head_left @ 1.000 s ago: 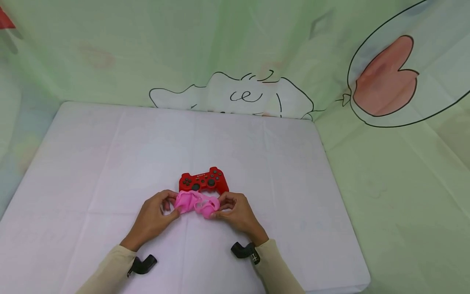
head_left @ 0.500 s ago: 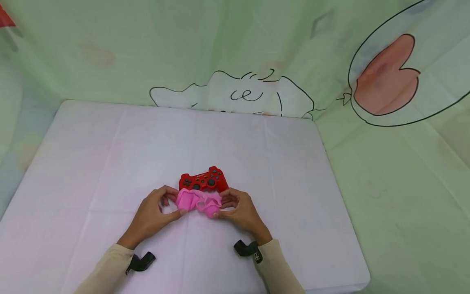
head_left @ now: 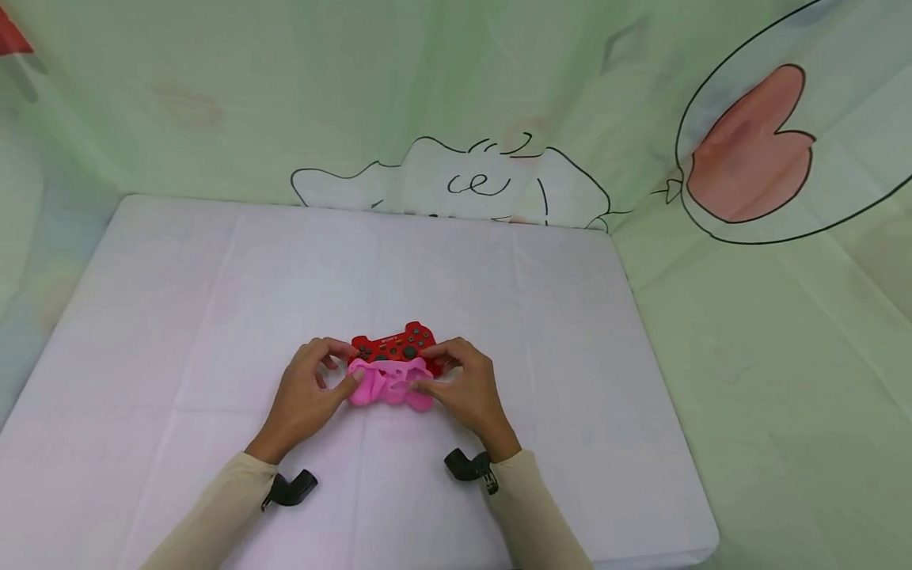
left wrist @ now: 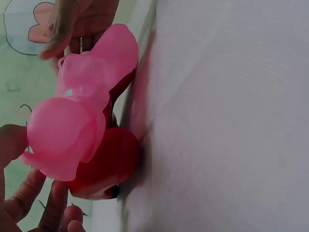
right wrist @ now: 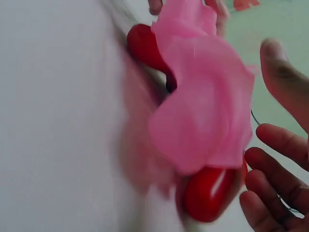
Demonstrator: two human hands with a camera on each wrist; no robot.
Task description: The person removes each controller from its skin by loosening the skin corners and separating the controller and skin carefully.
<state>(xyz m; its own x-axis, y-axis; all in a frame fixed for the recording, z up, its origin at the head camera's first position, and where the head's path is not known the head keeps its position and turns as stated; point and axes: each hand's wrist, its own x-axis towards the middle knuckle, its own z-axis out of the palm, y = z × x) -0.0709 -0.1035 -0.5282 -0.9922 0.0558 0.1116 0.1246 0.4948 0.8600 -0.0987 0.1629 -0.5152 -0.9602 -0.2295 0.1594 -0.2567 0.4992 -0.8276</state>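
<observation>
A red game controller (head_left: 390, 347) lies on the white table, its sticks and buttons facing up. Over its near side lies a soft pink silicone controller cover (head_left: 385, 384), wrinkled and not seated around it. With thumb and fingers my left hand (head_left: 305, 396) pinches the cover's left end, its fingertips near the controller's left side. My right hand (head_left: 470, 388) is at the other end. In the right wrist view that thumb (right wrist: 277, 63) stands apart from the cover while the fingertips touch or nearly touch its edge. The controller's grips (right wrist: 207, 193) stick out beneath the cover.
The white-covered table (head_left: 214, 317) extends around the controller. Green printed curtains (head_left: 214, 103) hang behind it and along the right side. A black wrist camera (head_left: 290, 488) sits by the left sleeve, another black camera (head_left: 466, 465) by the right.
Both hands have moved forward with the pink cover, which now overlaps more of the controller's near side and is spread flatter. The fingers now reach the controller's sides.
</observation>
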